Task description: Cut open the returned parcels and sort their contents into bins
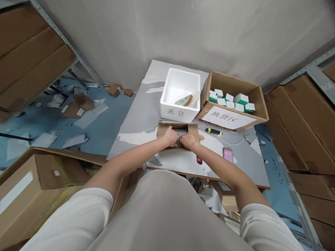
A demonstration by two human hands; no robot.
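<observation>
A small open cardboard box (193,129) sits near the front middle of the table. Both my hands reach into it from above, fingers curled. Within the box a greyish, translucent wrapping (182,132) shows between them; what it covers is hidden. My left hand (171,137) is closed at the left side of this wrapping, and my right hand (188,141) is closed at its right side. Just below the box lies a red and black cutter (199,160). A yellow and black cutter (214,131) rests to the right of the box.
Behind stands a white foam box (180,112) with papers inside. A larger carton (229,120) beside it holds several green-and-white boxes (241,99). A pink phone-like object (228,155) lies on the table (131,129) at right. Big cartons (60,174) stand at left.
</observation>
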